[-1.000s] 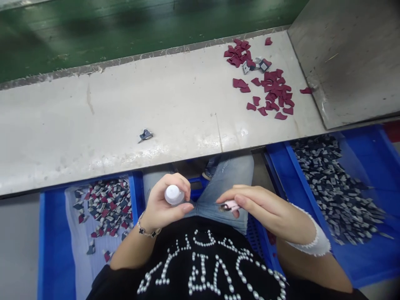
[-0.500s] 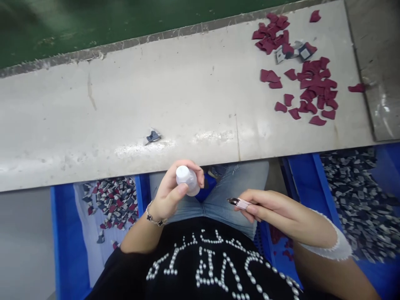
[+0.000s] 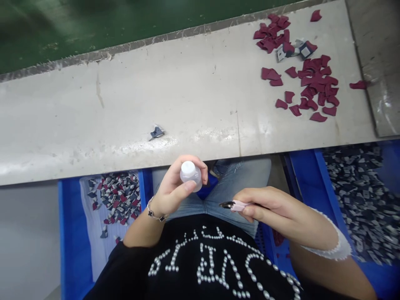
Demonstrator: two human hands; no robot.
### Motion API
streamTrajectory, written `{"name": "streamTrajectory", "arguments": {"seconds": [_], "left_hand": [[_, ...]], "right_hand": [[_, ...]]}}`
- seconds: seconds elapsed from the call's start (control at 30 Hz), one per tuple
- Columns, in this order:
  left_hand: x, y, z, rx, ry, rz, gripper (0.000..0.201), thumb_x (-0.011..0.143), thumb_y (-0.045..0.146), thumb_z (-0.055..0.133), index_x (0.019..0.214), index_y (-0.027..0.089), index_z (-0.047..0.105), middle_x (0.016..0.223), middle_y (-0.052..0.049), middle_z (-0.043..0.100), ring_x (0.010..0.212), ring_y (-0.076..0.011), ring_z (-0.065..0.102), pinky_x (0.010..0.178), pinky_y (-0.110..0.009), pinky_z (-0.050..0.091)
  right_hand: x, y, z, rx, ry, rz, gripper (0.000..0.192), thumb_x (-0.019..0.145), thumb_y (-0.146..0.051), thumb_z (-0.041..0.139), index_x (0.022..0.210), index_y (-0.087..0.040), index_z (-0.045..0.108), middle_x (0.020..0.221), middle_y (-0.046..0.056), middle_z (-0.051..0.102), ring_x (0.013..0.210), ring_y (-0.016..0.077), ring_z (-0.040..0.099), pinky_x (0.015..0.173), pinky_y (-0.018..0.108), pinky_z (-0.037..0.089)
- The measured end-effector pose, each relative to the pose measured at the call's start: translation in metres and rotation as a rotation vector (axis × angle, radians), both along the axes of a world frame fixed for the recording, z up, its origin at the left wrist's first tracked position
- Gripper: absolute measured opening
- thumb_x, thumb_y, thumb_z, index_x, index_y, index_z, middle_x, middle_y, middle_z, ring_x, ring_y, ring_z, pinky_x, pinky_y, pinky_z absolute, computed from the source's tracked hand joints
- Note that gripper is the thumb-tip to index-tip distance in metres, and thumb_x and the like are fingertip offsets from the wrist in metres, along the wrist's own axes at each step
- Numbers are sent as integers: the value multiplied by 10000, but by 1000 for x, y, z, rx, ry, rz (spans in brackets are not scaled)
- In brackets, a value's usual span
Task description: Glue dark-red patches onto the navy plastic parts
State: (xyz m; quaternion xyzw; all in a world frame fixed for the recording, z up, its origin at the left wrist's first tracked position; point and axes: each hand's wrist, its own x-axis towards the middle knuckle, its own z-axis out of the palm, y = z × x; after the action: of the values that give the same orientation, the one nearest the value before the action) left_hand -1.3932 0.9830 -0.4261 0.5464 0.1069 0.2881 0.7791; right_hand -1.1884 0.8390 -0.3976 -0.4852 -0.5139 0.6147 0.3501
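Over my lap, my left hand (image 3: pixel 175 181) is closed round a small translucent plastic bottle (image 3: pixel 191 177) with a white cap. The cap faces up, and the thumb presses against the bottle's side. To the right, my right hand (image 3: pixel 254 204) is closed on a slim hand tool (image 3: pixel 234 205) with a pale pink grip. The tool's dark tip points left toward the bottle, a short way apart from it; its exact kind is unclear. A small dark blue-grey plastic piece (image 3: pixel 157 133) lies on the table, beyond my left hand.
The pale table (image 3: pixel 187 91) runs across in front of me. Maroon pieces (image 3: pixel 317 81) lie in heaps at its right end, with several grey-and-blue pieces (image 3: pixel 295 50) among them. Blue bins with many small parts stand at left (image 3: pixel 67 233) and right (image 3: pixel 325 179).
The view has shifted slightly. My right hand has turned the tool a little, its tip now farther left and closer to the bottle. Both hands keep their hold.
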Motion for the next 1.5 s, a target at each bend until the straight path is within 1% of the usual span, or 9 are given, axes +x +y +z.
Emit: {"name": "streamTrajectory", "arguments": {"seconds": [0.2, 0.3, 0.4, 0.6, 0.9, 1.1, 1.23, 1.3, 1.5], "left_hand": [[-2, -18, 11, 142, 89, 37, 218, 1005, 298, 614, 1207, 223, 652, 944, -36, 647, 819, -143, 613, 749, -283, 528], [-2, -27, 19, 259, 171, 80, 205, 1001, 294, 624, 1193, 228, 655, 977, -39, 660, 822, -141, 612, 721, -271, 509], [-2, -34, 27, 366, 202, 118, 205, 998, 327, 622, 1170, 219, 650, 969, -42, 649, 825, -149, 600, 723, -284, 498], [-2, -41, 33, 416, 108, 69, 383, 937, 517, 665, 1154, 204, 624, 951, -37, 635, 797, -157, 594, 684, -295, 500], [-5, -46, 41, 581, 132, 164, 185, 994, 342, 616, 1118, 207, 635, 954, -56, 678, 826, -174, 649, 716, -314, 540], [-6, -45, 42, 592, 152, 216, 131, 1001, 328, 621, 1005, 197, 630, 872, -26, 660, 735, -133, 617, 636, -266, 505], [-8, -47, 39, 555, 166, 215, 192, 1018, 378, 606, 954, 197, 618, 794, -2, 626, 661, -113, 579, 581, -246, 477], [-10, -48, 37, 500, 198, 210, 194, 1025, 388, 604, 993, 197, 612, 788, 4, 619, 647, -105, 575, 565, -230, 471], [-14, -51, 35, 332, 208, 156, 208, 1034, 407, 573, 1119, 222, 612, 850, -8, 608, 628, -105, 550, 545, -245, 446]], "right_hand": [[-3, -9, 31, 143, -209, -76, 346, 1131, -402, 383, 1208, -251, 684, 1012, 16, 737, 904, 148, 692, 796, 232, 510], [-2, -7, 48, 230, -261, -114, 338, 1122, -401, 412, 1004, -253, 692, 861, -19, 692, 771, 121, 640, 705, 210, 492], [-1, -4, 56, 174, -266, -83, 313, 1094, -364, 485, 853, -221, 623, 725, -39, 604, 611, 94, 557, 570, 194, 443], [-2, -3, 56, 0, -265, -16, 382, 1066, -518, 491, 907, -207, 647, 701, -13, 603, 561, 124, 531, 501, 246, 400], [-2, -6, 62, -66, -256, -24, 423, 1036, -586, 509, 867, -241, 686, 714, 14, 649, 605, 170, 588, 468, 270, 388], [-13, -7, 61, -69, -293, -89, 441, 1045, -601, 508, 854, -233, 658, 695, 6, 632, 599, 157, 578, 473, 266, 385], [-12, -13, 58, 129, -397, -447, 277, 1057, -461, 585, 885, -258, 662, 746, -25, 619, 639, 111, 571, 567, 202, 463], [-8, -17, 58, 181, -445, -545, 217, 1060, -411, 597, 903, -275, 657, 741, -31, 597, 616, 100, 546, 548, 187, 447], [-10, -16, 66, 51, -347, -257, 266, 1041, -470, 582, 887, -280, 686, 756, -13, 679, 632, 147, 614, 535, 237, 468]]}}
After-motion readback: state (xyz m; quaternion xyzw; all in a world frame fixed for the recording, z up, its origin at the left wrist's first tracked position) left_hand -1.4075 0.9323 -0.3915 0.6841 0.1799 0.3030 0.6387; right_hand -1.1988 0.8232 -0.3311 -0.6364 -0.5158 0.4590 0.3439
